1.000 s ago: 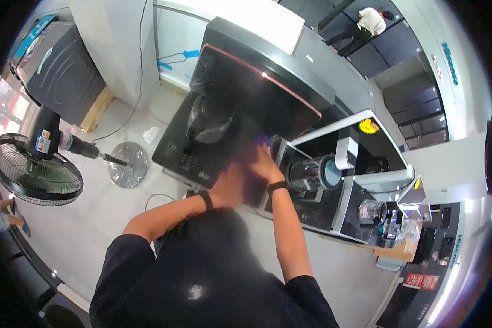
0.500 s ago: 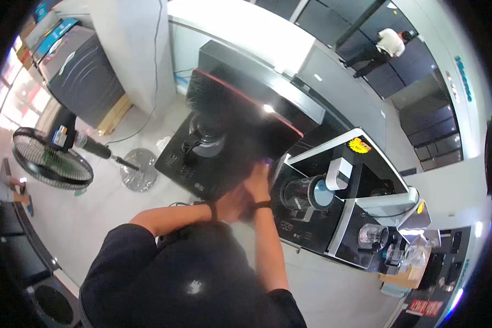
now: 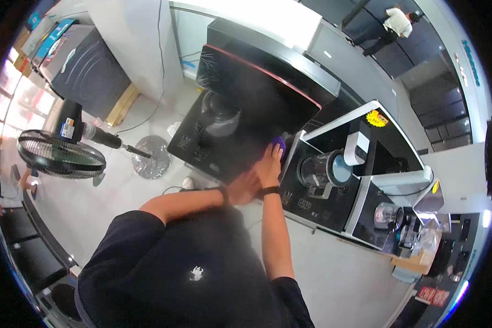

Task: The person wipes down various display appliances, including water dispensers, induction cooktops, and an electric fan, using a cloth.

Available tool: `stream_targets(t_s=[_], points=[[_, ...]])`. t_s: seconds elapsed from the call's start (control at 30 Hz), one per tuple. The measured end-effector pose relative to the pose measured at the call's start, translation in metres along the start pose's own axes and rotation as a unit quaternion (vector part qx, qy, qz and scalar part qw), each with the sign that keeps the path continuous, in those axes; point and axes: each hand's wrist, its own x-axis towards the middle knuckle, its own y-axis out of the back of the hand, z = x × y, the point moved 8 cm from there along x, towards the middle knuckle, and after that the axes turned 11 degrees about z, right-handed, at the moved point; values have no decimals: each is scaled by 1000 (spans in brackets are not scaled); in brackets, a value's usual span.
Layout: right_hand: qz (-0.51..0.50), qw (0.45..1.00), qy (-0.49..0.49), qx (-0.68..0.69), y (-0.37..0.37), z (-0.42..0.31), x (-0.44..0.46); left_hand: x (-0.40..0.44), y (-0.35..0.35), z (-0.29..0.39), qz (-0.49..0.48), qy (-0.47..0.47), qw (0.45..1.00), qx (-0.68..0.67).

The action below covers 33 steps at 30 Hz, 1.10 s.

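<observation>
My right hand (image 3: 269,167) presses on a purple cloth (image 3: 279,143) at the right side of the black glossy display unit (image 3: 191,153). Its fingers reach over the cloth, which is partly hidden under them. Smeared by motion, my left hand (image 3: 243,187) is beside the right wrist at the unit's front edge; its fingers cannot be made out. Above the black counter leans a dark glass panel (image 3: 257,93) with a red edge strip. A glass pot (image 3: 221,117) sits on the counter, partly seen beneath the panel.
To the right, a white-framed unit (image 3: 361,208) carries a glass jug (image 3: 318,169) and a smaller jar (image 3: 387,216). A standing fan (image 3: 63,156) is on the left, its base (image 3: 150,157) wrapped in plastic. A person (image 3: 396,24) stands far off at upper right.
The view has shifted, so the units sit further right and their right-hand side higher. More of the purple cloth shows under my right hand. My left hand stays blurred near the right wrist.
</observation>
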Motion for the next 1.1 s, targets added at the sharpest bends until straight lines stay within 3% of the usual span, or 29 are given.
stream_targets(t_s=[0.13, 0.23, 0.33, 0.37, 0.47, 0.5, 0.7, 0.8, 0.93, 1.03, 1.1], points=[[0, 994, 18, -112, -16, -7, -17, 5, 48, 6, 31, -26, 994, -98], [13, 992, -46, -120, 5, -23, -34, -22, 22, -18, -96, -63, 987, -112], [25, 993, -106, -54, 10, -30, -44, -25, 51, -27, -173, 23, 968, -179], [37, 990, -132, -21, 7, -30, -48, -38, 48, -27, -141, -54, 981, -123], [70, 969, -233, 44, 1, -34, -71, -57, 65, -33, -204, -64, 974, -78], [82, 957, -270, 61, -1, -37, -78, -65, 68, -37, -183, -73, 979, -58], [56, 948, -308, 60, -1, -83, -99, -94, 100, -79, -149, -2, 988, -39], [87, 967, -235, 46, 5, -114, -93, -104, 121, -95, -128, 30, 991, -30], [-39, 994, -8, -97, 22, -166, -61, -104, 144, -103, -159, 37, 987, 12], [-41, 995, 46, -81, 27, -190, -36, -103, 160, -116, -135, 57, 989, 12], [18, 996, 70, -45, 34, -206, -23, -106, 175, -124, -82, 62, 995, 10]])
